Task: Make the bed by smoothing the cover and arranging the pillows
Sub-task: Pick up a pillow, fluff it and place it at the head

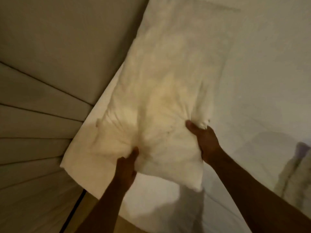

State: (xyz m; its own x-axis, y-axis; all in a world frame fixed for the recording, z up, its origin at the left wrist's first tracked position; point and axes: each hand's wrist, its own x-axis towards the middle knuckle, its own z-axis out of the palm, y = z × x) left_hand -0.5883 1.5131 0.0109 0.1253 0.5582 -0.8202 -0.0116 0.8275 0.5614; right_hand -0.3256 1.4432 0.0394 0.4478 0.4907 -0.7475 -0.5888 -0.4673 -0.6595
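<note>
A long white pillow (168, 84) stretches away from me along the head of the bed, beside the padded headboard (50, 64). My left hand (126, 167) grips the pillow's near end at the bottom left, bunching the fabric. At the right of that end, my right hand (203, 140) is closed on a twisted corner. The near end looks lifted off the white bed cover (269, 81), which lies to the right and below. A flat white edge (80, 153), either pillowcase flap or sheet, shows under the pillow on the left.
The beige headboard with horizontal seams fills the left side. A crumpled light cloth with a purple patch (296, 169) lies on the cover at the right edge. A strip of wood-toned surface (94, 214) shows at the bottom beside a dark line.
</note>
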